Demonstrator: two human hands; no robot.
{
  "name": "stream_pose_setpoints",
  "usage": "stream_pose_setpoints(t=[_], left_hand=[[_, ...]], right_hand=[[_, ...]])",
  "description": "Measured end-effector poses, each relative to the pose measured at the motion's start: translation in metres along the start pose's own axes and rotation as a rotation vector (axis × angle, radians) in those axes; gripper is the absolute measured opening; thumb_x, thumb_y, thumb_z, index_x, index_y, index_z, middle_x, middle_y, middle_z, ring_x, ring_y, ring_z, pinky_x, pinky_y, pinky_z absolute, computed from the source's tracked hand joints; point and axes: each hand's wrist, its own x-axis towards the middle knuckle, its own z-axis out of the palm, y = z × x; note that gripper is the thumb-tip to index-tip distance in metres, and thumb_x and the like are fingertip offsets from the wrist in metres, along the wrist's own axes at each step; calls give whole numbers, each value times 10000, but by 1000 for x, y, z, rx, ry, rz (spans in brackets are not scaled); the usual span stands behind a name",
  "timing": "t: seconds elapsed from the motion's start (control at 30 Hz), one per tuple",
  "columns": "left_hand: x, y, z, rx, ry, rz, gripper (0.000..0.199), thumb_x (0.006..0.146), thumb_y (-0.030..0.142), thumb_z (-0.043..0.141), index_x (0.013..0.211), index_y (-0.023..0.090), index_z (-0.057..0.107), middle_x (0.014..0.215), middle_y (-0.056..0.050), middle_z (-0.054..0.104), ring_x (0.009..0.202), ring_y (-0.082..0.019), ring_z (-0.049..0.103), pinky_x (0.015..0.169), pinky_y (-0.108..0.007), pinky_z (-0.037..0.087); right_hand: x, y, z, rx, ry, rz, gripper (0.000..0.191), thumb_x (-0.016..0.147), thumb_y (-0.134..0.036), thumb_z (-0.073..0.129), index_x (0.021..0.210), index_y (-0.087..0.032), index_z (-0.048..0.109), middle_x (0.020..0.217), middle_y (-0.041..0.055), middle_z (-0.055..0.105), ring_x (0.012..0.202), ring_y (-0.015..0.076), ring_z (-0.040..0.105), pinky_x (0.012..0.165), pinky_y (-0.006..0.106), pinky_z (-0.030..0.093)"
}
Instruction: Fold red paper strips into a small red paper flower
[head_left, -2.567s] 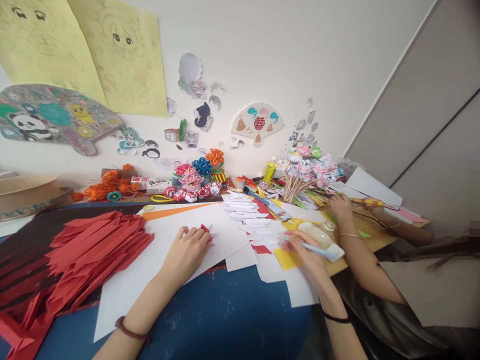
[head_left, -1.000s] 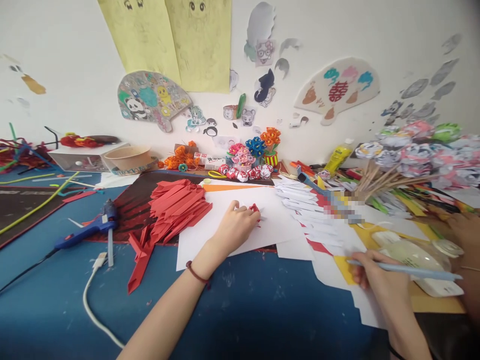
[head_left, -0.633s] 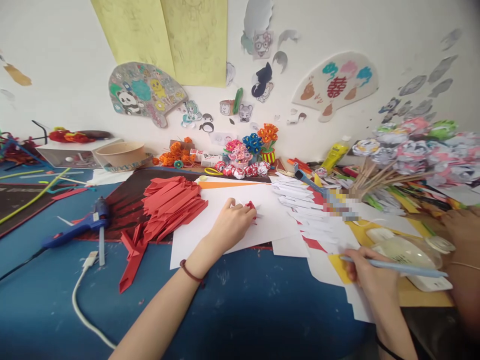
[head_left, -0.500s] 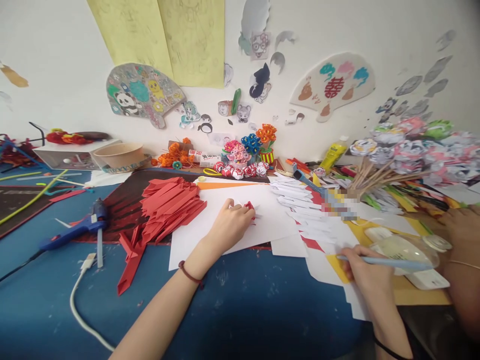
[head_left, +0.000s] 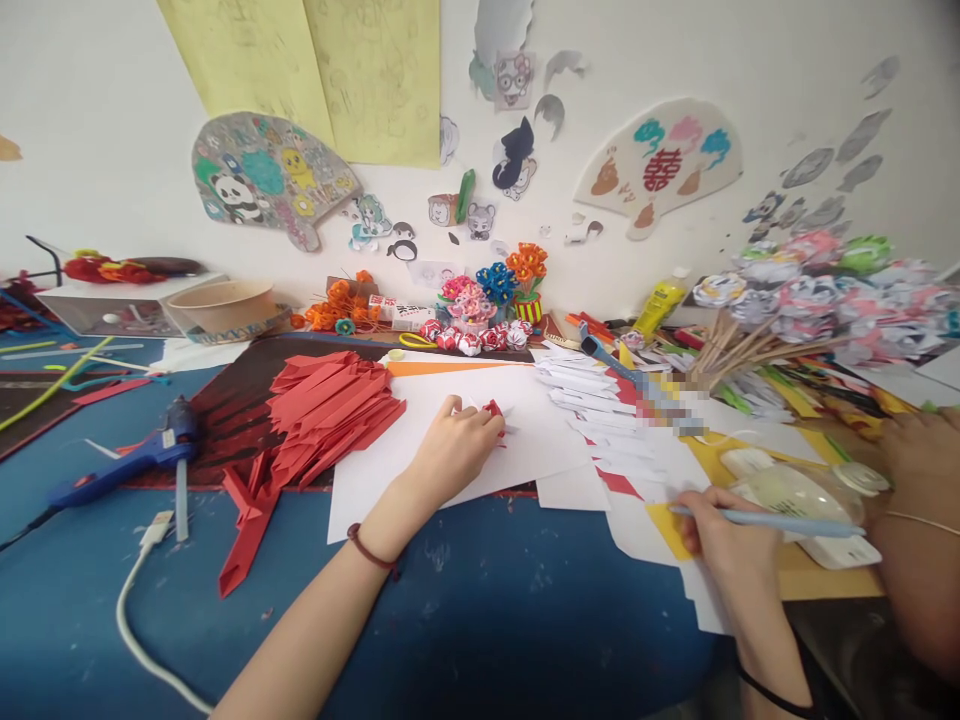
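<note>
The left hand (head_left: 450, 455) rests on a large white sheet (head_left: 525, 450) near the middle of the blue table (head_left: 480, 620). Its fingers (head_left: 480, 425) are curled shut around a small red paper piece (head_left: 493, 408), which sticks out at the fingertips on the hand's far right side and touches the sheet. The right hand (head_left: 724, 545) lies near the right edge over scattered white and yellow papers (head_left: 660, 530). Its fingers (head_left: 694, 520) are closed on a light blue pen (head_left: 772, 520), which runs rightward from the grip, almost level, over a pale oval object that I cannot identify.

Left of the white sheet lies a heap of folded red paper strips (head_left: 322, 410), and further left a blue glue gun (head_left: 127, 460) with its white cable. At the far right, another person's hand (head_left: 911, 450) rests just beside a bunch of paper flowers on sticks (head_left: 810, 300).
</note>
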Motion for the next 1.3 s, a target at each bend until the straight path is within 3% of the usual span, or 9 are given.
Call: stream_pose_setpoints(t=[0.37, 0.77, 1.0, 1.3], left_hand=[[1, -1, 1, 10, -6, 3, 200, 981, 197, 359, 935, 168, 552, 804, -31, 650, 757, -177, 596, 870, -379, 296], [1, 1, 1, 0, 1, -1, 200, 976, 186, 358, 936, 170, 553, 809, -41, 649, 762, -176, 598, 866, -378, 303], [1, 1, 1, 13, 2, 1, 213, 984, 206, 349, 921, 169, 549, 804, -36, 644, 753, -176, 594, 863, -375, 304], [1, 1, 2, 2, 12, 0, 218, 986, 223, 349, 956, 166, 558, 808, -49, 651, 759, -176, 601, 852, -378, 309]], right_hand=[[-4, -12, 3, 2, 9, 19, 272, 660, -259, 641, 450, -183, 487, 345, -17, 502, 282, 105, 422, 301, 210, 328], [-3, -7, 3, -36, 57, -32, 250, 651, -261, 642, 461, -183, 499, 345, -12, 513, 275, 109, 417, 281, 214, 320], [-9, -14, 1, 76, 23, 36, 314, 665, -268, 645, 443, -200, 434, 335, -16, 500, 274, 107, 427, 277, 200, 316], [-5, -11, 0, -48, -33, -59, 285, 687, -252, 625, 447, -181, 488, 348, -21, 496, 297, 104, 431, 312, 203, 335]])
